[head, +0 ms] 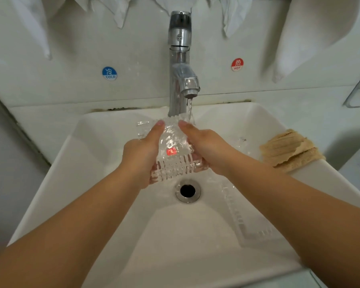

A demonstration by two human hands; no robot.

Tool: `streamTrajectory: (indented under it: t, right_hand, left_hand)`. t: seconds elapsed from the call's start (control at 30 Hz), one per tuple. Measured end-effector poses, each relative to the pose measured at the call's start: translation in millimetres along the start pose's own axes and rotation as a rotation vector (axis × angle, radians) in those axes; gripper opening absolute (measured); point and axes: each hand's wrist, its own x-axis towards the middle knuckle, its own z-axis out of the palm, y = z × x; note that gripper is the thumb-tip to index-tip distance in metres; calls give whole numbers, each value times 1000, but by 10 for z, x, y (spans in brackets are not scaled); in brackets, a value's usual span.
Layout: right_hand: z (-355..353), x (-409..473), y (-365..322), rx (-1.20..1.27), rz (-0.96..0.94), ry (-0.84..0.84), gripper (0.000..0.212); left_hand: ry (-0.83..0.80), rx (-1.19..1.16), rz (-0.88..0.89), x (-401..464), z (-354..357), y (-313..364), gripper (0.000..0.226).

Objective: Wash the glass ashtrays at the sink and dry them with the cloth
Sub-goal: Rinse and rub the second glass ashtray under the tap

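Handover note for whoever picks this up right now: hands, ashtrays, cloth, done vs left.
Left hand and right hand: both grip one glass ashtray between them, under the running tap, above the drain.
Second glass ashtray lies in the sink, on the right slope, not held.
Tan cloth sits on the sink's right rim, untouched.
Done: nothing finished; first ashtray is mid-rinse.
Left: finish the rinse, wash the second ashtray, shut off the water, dry both with the cloth.

You are facing a white sink [104,163]; a tan cloth [289,151] is lying on its right rim, a glass ashtray [249,227] in its basin.
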Motion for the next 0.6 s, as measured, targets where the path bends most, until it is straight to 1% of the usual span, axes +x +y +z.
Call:
streamTrajectory:
  t: [0.07, 0.17, 0.27, 0.33, 0.37, 0.43, 0.5, 0.6]
  right_hand:
    - [-22, -15, 3, -28, 41, 47, 62]
    - [-54, 23, -3, 47, 87, 80, 64]
    - [-42, 49, 12, 102, 131, 97, 67]
    - [-31, 78, 46, 117, 103, 44, 69]
    - [-30, 88, 50, 157, 73, 2, 64]
    - [-25, 57, 26, 299, 26, -94, 47]
    - [-34, 24, -4, 444, 8, -184, 33]
    - [-28, -15, -12, 544, 1, -268, 32]
  left_hand:
    - [5, 62, 77, -20, 46, -20, 63]
    - [-11, 76, 119, -18, 79, -24, 65]
    - [-29, 64, 74, 4, 56, -4, 67]
    - [-60, -3, 0, 34, 17, 0, 63]
    - [-70, -48, -25, 50, -10, 3, 58]
    - [-88, -109, -59, 77, -75, 9, 55]
    - [-105, -130, -92, 107, -126, 20, 60]
    - [-133, -143, -105, 135, -141, 16, 60]
